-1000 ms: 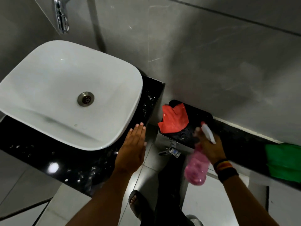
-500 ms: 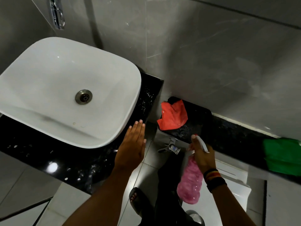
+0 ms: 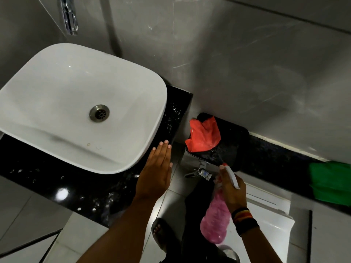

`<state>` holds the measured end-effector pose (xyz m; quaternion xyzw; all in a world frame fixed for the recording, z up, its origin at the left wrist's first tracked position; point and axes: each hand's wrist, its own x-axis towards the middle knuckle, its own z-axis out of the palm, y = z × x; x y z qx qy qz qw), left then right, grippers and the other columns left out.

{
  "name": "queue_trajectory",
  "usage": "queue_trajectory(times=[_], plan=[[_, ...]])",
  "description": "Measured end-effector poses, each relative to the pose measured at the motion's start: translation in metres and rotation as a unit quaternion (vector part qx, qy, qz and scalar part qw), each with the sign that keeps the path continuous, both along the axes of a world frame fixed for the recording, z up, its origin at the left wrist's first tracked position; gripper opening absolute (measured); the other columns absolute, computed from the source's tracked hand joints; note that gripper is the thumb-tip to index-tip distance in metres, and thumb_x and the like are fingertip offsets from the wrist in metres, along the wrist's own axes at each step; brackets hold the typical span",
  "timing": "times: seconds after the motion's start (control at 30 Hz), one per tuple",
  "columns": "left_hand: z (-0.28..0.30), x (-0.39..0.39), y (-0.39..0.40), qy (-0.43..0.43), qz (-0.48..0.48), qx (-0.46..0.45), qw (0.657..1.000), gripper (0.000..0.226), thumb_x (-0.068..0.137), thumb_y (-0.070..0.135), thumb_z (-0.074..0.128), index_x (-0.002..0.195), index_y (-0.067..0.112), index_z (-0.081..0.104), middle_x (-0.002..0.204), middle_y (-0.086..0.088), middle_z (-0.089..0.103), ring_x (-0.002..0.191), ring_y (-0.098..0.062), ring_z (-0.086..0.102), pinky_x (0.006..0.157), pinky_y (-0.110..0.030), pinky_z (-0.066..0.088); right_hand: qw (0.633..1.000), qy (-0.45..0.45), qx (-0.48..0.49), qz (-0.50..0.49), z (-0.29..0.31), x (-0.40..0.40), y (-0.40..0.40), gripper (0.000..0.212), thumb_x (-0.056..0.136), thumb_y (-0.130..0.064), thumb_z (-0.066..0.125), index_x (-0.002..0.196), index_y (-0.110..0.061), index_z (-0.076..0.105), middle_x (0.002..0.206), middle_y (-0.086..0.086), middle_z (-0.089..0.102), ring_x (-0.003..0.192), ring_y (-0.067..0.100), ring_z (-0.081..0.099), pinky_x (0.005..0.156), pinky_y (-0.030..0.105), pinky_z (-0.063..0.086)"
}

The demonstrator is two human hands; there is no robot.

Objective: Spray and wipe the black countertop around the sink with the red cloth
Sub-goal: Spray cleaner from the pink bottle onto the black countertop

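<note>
Upon the black tabletop (image 3: 57, 188) stands one white sink (image 3: 76, 103), with one metal drain (image 3: 99, 113) at its centre and one chrome tap (image 3: 69, 16) on the grey wall above. Wet speckles mark the tabletop's right edge and front edge. One left hand (image 3: 155, 173) hovers flat over the front right corner of the tabletop, just beside the sink rim, its grip wide and holding nothing. One right hand (image 3: 230, 188), off the tabletop's right edge, closes its grip around one pink spray bottle (image 3: 215, 223), whose white nozzle points up and away from the person. One red cloth (image 3: 204, 137) lies crumpled on a separate, lower black ledge (image 3: 266, 154) to the right, apart from both hands. One green cloth (image 3: 331, 182) rests farther right on that ledge.
</note>
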<state>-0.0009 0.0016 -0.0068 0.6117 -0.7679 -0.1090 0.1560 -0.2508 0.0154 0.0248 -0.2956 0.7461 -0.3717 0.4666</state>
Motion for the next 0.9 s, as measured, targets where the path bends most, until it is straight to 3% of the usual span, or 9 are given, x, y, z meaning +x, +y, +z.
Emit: queue_trajectory(times=[0.1, 0.33, 0.47, 0.6, 0.8, 0.9], plan=[[0.0, 0.0, -0.001, 0.005, 0.0, 0.001, 1.0, 0.058, 0.108, 0.025, 0.034, 0.161, 0.0, 0.031, 0.17, -0.016, 0.028, 0.16, -0.028, 0.021, 0.13, -0.049, 0.022, 0.999, 0.006, -0.013, -0.036, 0.007, -0.004, -0.005, 0.038, 0.094, -0.041, 0.067, 0.077, -0.007, 0.072, 0.063, 0.008, 0.068, 0.05, 0.01, 0.064, 0.047, 0.017, 0.049], [-0.002, 0.001, 0.0, 0.007, 0.0, 0.0, 1.0, 0.059, 0.108, 0.025, 0.034, 0.161, 0.001, 0.03, 0.171, -0.015, 0.027, 0.16, -0.028, 0.021, 0.13, -0.048, 0.023, 0.999, -0.01, 0.008, 0.047, 0.007, 0.004, 0.003, 0.034, 0.091, -0.045, 0.069, 0.088, -0.011, 0.075, 0.064, 0.006, 0.071, 0.055, 0.014, 0.067, 0.05, 0.023, 0.051], [-0.002, 0.001, -0.001, 0.007, -0.002, 0.0, 1.0, 0.059, 0.108, 0.025, 0.034, 0.161, 0.001, 0.03, 0.171, -0.015, 0.026, 0.161, -0.027, 0.019, 0.13, -0.048, 0.022, 0.997, -0.02, 0.027, 0.069, 0.004, 0.012, 0.015, 0.045, 0.084, -0.056, 0.07, 0.087, -0.011, 0.076, 0.067, 0.011, 0.073, 0.059, 0.022, 0.071, 0.054, 0.031, 0.056], [-0.002, 0.002, -0.001, 0.009, -0.007, -0.001, 1.0, 0.058, 0.109, 0.026, 0.033, 0.161, 0.0, 0.03, 0.171, -0.015, 0.026, 0.161, -0.028, 0.019, 0.13, -0.048, 0.021, 0.999, -0.009, -0.014, -0.041, 0.015, 0.005, -0.002, 0.031, 0.094, -0.038, 0.067, 0.082, -0.011, 0.073, 0.067, 0.007, 0.07, 0.05, 0.007, 0.064, 0.047, 0.018, 0.05], [-0.003, 0.001, -0.001, -0.009, -0.004, -0.005, 1.0, 0.058, 0.108, 0.025, 0.034, 0.16, -0.001, 0.031, 0.17, -0.016, 0.027, 0.16, -0.03, 0.021, 0.13, -0.048, 0.022, 0.999, -0.009, -0.034, -0.005, 0.021, 0.006, -0.008, 0.026, 0.092, -0.037, 0.07, 0.073, -0.019, 0.071, 0.063, 0.005, 0.07, 0.049, 0.001, 0.064, 0.048, 0.011, 0.048], [-0.002, 0.001, -0.001, -0.006, -0.007, -0.007, 1.0, 0.058, 0.109, 0.025, 0.032, 0.16, -0.001, 0.031, 0.17, -0.016, 0.027, 0.16, -0.03, 0.021, 0.13, -0.049, 0.022, 0.999, -0.005, -0.017, 0.033, 0.019, 0.007, 0.001, 0.028, 0.093, -0.037, 0.068, 0.077, -0.014, 0.071, 0.066, 0.009, 0.07, 0.049, 0.004, 0.064, 0.047, 0.013, 0.048]])
